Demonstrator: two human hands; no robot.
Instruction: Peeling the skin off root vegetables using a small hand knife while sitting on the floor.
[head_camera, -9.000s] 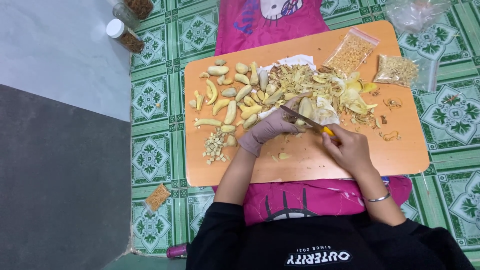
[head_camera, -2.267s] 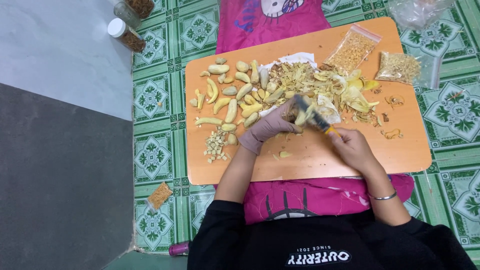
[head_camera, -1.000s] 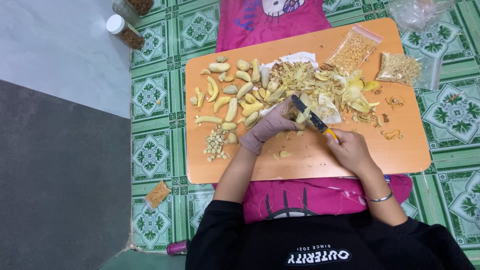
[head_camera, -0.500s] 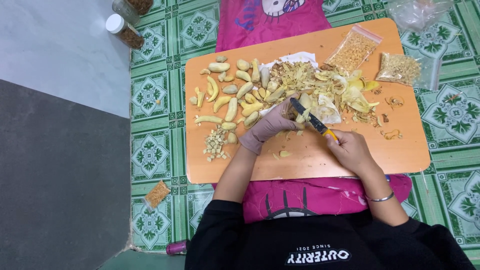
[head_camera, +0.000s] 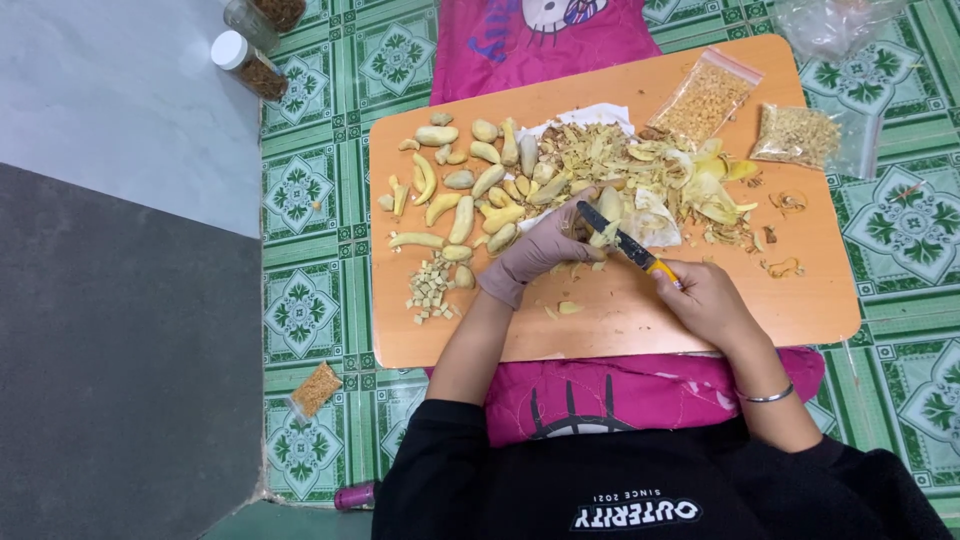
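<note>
Since the frame half a second earlier almost nothing had shifted: our knife (head_camera: 622, 240) kept the same slant and only the blade tip sat a touch nearer the piece we were working. That piece, a pale yellow root (head_camera: 608, 207), was pinched at the fingertips of our gloved left hand (head_camera: 540, 252), fingers closed around it so it stood up off the board and the blade could meet its skin. Our bare right hand (head_camera: 705, 300) was wrapped tight on the yellow handle, the dark blade angled up and away from us toward the left hand, presumably so that peelings dropped forward.

Just beyond both hands lay the heap of peelings (head_camera: 640, 180) on a white sheet, where scraps fell without reaching. To the left of the gloved hand the peeled roots (head_camera: 465, 190) lay spread in loose rows, kept apart from the waste. Nearer us on that side sat a small pile of diced pieces (head_camera: 430, 292). Everything rested on the orange board (head_camera: 620, 325). Far beyond the right hand two sealed bags (head_camera: 710, 97) of dried bits lay out of the way, and two jars (head_camera: 248, 60) stood well off to the left on the floor.
</note>
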